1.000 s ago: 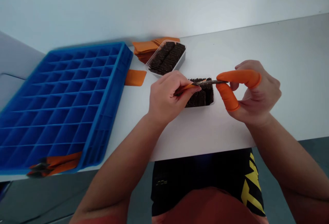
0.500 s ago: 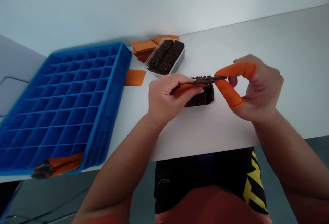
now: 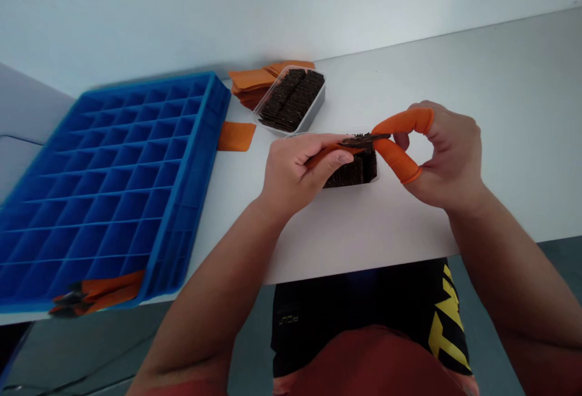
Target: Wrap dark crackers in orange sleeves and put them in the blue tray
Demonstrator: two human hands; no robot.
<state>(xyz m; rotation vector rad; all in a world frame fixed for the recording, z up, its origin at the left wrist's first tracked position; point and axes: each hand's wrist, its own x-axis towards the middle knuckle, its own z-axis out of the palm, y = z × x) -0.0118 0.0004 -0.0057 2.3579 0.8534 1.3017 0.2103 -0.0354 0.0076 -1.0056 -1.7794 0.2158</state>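
My left hand [image 3: 288, 168] is closed around a flat orange paper pouch [image 3: 324, 156], thumb on the near side. At the pouch's right end, my right hand [image 3: 448, 159] pinches thin dark brown pieces [image 3: 366, 141] between thumb and forefinger, both wearing orange finger cots. The pieces' left end meets the pouch's edge; how far they reach inside is hidden. Below the hands stands a clear plastic tub [image 3: 349, 186] filled with rows of similar brown pieces, partly covered by my left hand.
A second tub [image 3: 314, 117] of brown pieces stands behind, against a stack of orange pouches [image 3: 248, 80]. One orange pouch [image 3: 236, 136] lies by the blue compartment crate [image 3: 191, 159] on the left. Several filled-looking orange pouches [image 3: 109, 290] lie in its near corner.
My right hand has moved slightly left with the brown pieces, closer to the pouch. My left hand keeps its grip; the whole view has shifted slightly.
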